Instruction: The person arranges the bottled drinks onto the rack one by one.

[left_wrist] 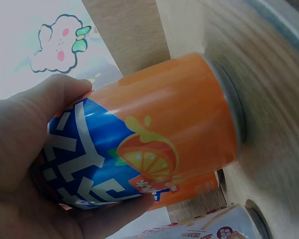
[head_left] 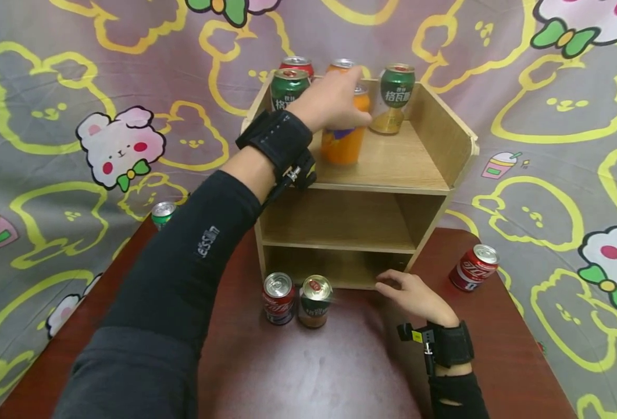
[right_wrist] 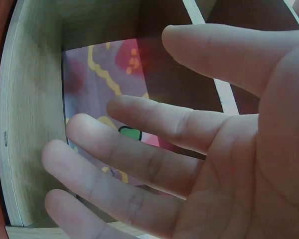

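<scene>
My left hand [head_left: 334, 102] reaches over the top shelf of a small wooden rack [head_left: 339, 187]. It grips an orange soda can [left_wrist: 189, 109] by its upper part, thumb on one side and fingers on the other. The can stands upright, its base right at the shelf board. Behind it, another orange can [head_left: 341, 63] is partly hidden by the hand. Low at the rack's front right, my right hand [head_left: 415, 298] holds nothing. Its fingers [right_wrist: 134, 157] are extended and spread before the bottom compartment's opening.
Also up top are a green can [head_left: 289, 84], a red can [head_left: 296, 61] and a green-and-gold can [head_left: 396, 93]. Below, a red can [head_left: 278, 302] and a dark green can [head_left: 315, 305] stand before the rack. Another red can [head_left: 470, 270] is right, a green can [head_left: 162, 215] left.
</scene>
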`<state>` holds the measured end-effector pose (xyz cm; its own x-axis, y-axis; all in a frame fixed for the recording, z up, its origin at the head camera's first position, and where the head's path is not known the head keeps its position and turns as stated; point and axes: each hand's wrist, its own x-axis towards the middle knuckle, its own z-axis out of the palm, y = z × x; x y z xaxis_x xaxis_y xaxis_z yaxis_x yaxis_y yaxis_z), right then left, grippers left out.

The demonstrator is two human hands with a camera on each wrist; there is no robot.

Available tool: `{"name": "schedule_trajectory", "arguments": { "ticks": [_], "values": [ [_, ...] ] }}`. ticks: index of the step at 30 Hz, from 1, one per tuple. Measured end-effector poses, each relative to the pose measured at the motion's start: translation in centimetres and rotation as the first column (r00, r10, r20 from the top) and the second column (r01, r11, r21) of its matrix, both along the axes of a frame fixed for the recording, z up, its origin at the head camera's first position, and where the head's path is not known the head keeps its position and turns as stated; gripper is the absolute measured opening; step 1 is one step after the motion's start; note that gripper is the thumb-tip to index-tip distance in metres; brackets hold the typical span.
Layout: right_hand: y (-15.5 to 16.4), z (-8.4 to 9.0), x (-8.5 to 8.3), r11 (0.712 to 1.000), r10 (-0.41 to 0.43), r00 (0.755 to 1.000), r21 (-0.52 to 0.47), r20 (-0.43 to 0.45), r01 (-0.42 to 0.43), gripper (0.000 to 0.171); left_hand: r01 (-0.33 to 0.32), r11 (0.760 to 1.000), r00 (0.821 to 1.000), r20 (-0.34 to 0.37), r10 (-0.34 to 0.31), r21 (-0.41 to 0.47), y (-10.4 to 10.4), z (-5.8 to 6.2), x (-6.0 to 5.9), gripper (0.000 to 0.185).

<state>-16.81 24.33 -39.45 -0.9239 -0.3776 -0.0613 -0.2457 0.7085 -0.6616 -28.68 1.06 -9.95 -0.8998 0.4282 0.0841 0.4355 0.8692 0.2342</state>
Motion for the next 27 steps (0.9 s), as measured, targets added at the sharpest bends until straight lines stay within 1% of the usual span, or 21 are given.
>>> {"name": "schedule_trajectory", "arguments": {
  "ticks": [8, 13, 22, 27],
  "values": [
    [0.2, -0.2, -0.1, 1.000, -0.024, 0.999, 0.000, 0.027, 0.024, 0.040, -0.062, 0.998, 0.998, 0.007, 0.062, 0.004, 0.7, 0.1, -0.9, 0.079],
    [0.3, -0.4, -0.2, 1.000, -0.020, 0.999, 0.000, 0.028, 0.020, 0.042, -0.099, 0.995, 0.995, -0.014, 0.099, 0.016, 0.9, -0.2, -1.3, 0.079],
    [0.4, -0.5, -0.4, 1.000, -0.023, 0.999, 0.002, 0.031, 0.023, 0.042, -0.162, 0.986, 0.983, -0.078, 0.165, 0.037, 1.6, -0.6, -2.2, 0.074],
    [0.4, -0.6, -0.4, 1.000, -0.020, 0.999, 0.003, 0.030, 0.020, 0.042, -0.186, 0.980, 0.980, -0.064, 0.191, 0.066, 1.9, -0.7, -2.3, 0.073]
  ]
}}
